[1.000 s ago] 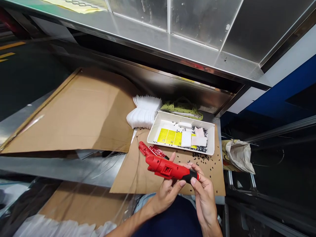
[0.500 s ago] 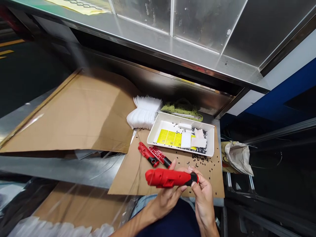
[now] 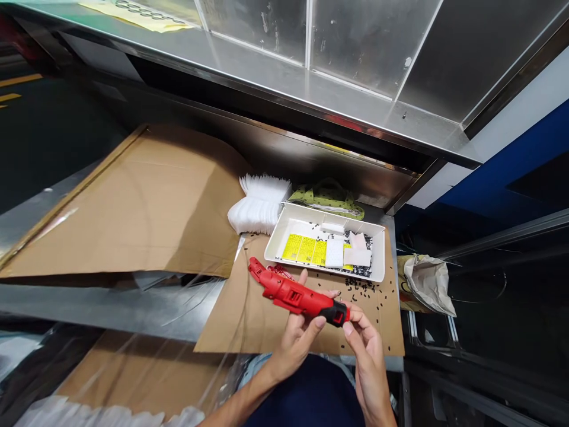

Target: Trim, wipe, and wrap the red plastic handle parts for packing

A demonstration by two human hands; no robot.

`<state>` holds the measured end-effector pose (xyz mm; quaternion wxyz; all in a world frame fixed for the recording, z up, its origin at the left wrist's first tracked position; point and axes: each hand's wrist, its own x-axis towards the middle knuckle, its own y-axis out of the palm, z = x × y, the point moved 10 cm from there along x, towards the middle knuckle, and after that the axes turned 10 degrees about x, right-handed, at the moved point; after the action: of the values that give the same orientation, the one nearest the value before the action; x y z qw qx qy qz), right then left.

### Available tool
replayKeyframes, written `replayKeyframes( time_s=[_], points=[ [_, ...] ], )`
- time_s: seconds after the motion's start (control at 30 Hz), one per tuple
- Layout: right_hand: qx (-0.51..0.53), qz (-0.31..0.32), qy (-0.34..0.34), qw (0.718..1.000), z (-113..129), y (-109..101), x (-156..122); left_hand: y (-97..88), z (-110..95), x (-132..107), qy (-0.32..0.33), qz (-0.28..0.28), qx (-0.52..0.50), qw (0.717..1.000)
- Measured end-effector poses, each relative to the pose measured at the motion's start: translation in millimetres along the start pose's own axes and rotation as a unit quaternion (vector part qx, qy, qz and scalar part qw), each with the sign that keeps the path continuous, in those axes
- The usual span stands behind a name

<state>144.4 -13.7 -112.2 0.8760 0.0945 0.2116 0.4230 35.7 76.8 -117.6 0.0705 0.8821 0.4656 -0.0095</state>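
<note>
A red tool housing [image 3: 296, 295] with a black grip end is held above the cardboard, tilted with its red tip toward the upper left. My left hand [image 3: 293, 344] is closed around its middle from below, thumb on the near side. At the black end, the fingers of my right hand [image 3: 365, 344] pinch the housing's tip. Behind it a second red housing piece [image 3: 281, 271] lies on the cardboard sheet [image 3: 240, 320], mostly covered by the held one.
Beyond my hands stands a white tray [image 3: 377, 261] with yellow labels [image 3: 306, 249], white pads [image 3: 335, 253] and small black pieces. More black pieces [image 3: 362, 287] lie scattered on the cardboard. White sleeves [image 3: 258, 204] and a large carton [image 3: 146, 201] sit leftward; a paper bag [image 3: 429, 281] is right.
The held housing has turned about its length and tilted, its red end rising to the upper left. It now hides most of the red pieces lying behind it. Both hands keep hold.
</note>
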Motion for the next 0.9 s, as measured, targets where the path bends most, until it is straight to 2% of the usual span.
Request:
replayKeyframes(
  time_s=[0.13, 0.23, 0.33, 0.47, 0.6, 0.7, 0.77, 0.9],
  points=[
    [0.001, -0.018, -0.004, 1.0, 3.8, -6.3, -2.2, -6.2, 3.7, 3.9, -0.038, -0.046, -0.147, 0.987],
    [-0.026, -0.068, -0.026, 0.997, 9.1, -18.1, -0.4, -4.3, 10.5, 5.5, -0.074, -0.037, -0.208, 0.975],
    [-0.057, -0.104, -0.06, 0.991, 16.1, -28.5, 3.2, -4.8, 13.8, 6.8, -0.094, -0.03, -0.225, 0.969],
    [-0.08, -0.085, -0.077, 0.99, 19.2, -24.9, 4.8, -7.8, 9.4, 9.3, -0.077, -0.037, -0.209, 0.974],
    [-0.024, -0.012, -0.023, 0.999, 5.4, -1.4, 4.2, -10.7, -2.3, 7.0, -0.017, -0.042, -0.124, 0.991],
    [0.049, 0.028, 0.02, 0.998, -4.8, 15.3, 5.0, -4.7, -3.3, 2.4, -0.011, -0.007, -0.04, 0.999],
    [0.099, 0.033, 0.042, 0.994, -10.0, 20.9, 6.4, -0.2, -2.0, 0.0, -0.013, 0.016, -0.005, 1.0],
    [0.169, 0.007, 0.064, 0.983, -17.3, 21.3, 8.7, 2.1, -1.2, -1.2, -0.002, 0.021, 0.018, 1.0]
  ],
)
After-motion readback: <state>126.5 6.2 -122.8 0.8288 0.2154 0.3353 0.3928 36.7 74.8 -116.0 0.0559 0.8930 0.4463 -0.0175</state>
